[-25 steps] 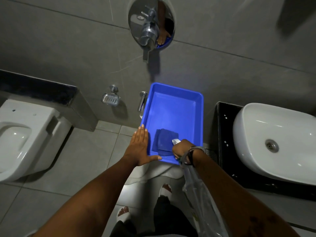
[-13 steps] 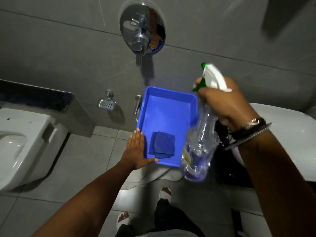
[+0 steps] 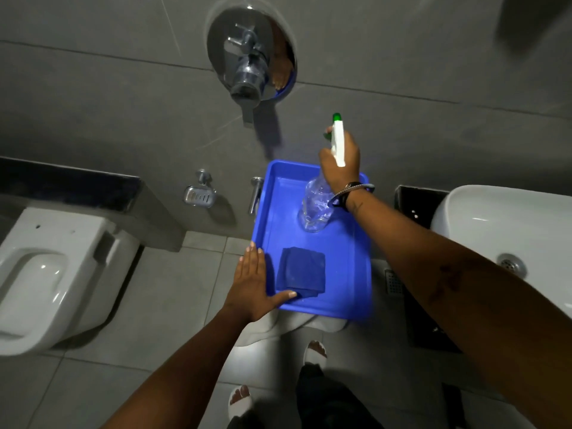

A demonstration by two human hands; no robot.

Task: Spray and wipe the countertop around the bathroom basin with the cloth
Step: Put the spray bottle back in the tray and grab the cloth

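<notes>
1. Feet (image 3: 314, 351) in white sandals on the grey tiled floor (image 3: 148, 305), nearest the camera.
2. Left hand (image 3: 252, 284): flat and open, fingers together and extended, pressed against the left rim of the blue tray (image 3: 349, 274); the thumb hooks over the near edge, its tip touching the cloth's near corner. It grasps nothing.
3. Cloth (image 3: 301, 272): dark blue, folded square, lying in the near half of the tray.
4. Right hand (image 3: 340, 164): closed around the neck of the spray bottle (image 3: 317, 205), just under the white trigger head with its green nozzle tip. The clear bottle stands upright over the far half of the tray; whether its base rests on the tray cannot be told.
5. White basin (image 3: 501, 230) at the right, on a black countertop (image 3: 413, 207), beside the tray.
6. Toilet (image 3: 46, 283) at the left.
7. Grey wall: soap dish (image 3: 199, 195) and round chrome mixer valve (image 3: 249, 61).
</notes>
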